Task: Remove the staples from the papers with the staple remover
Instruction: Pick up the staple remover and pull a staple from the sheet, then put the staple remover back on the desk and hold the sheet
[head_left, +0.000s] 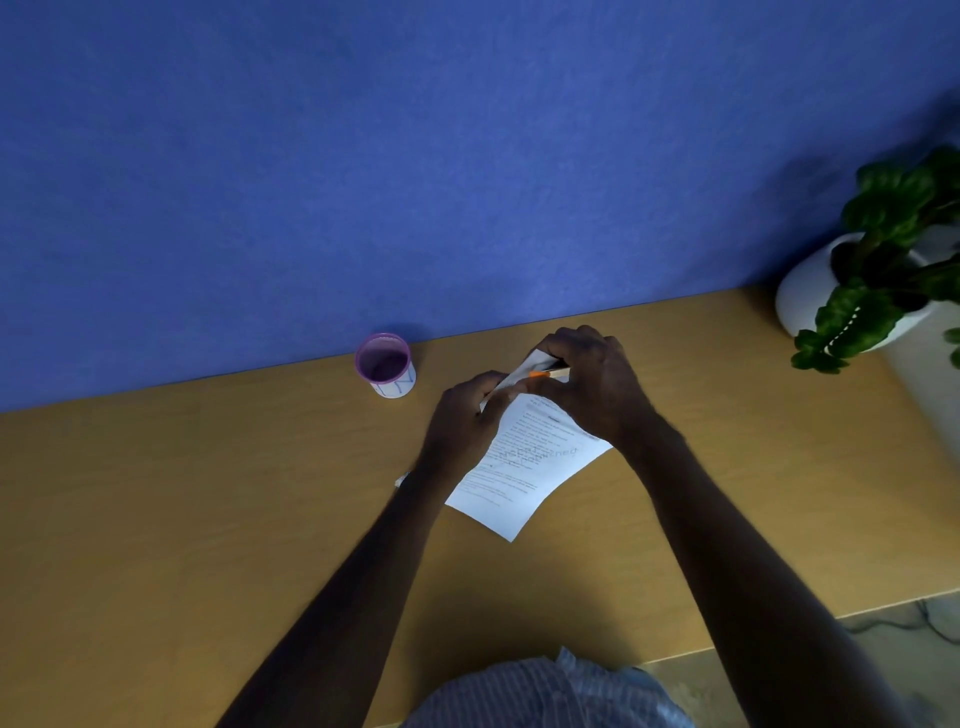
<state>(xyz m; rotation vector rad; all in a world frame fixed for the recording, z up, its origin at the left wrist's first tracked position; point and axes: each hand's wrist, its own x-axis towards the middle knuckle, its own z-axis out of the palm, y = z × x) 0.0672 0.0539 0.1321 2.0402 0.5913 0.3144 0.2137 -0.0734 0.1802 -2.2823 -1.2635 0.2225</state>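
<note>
A stapled set of printed white papers (519, 467) is held above the wooden table (208, 493), its top corner folded up. My left hand (462, 421) pinches the papers' upper left edge. My right hand (592, 384) is closed on a slim staple remover (545, 372) with an orange part, its tip pressed at the papers' folded top corner. The staple itself is too small to see. Another bit of white paper (401, 479) peeks out under my left wrist.
A small white cup with a purple rim (385, 365) stands near the blue wall (415, 156), left of my hands. A potted green plant in a white pot (872, 270) sits at the table's far right corner. The table's front edge runs at lower right.
</note>
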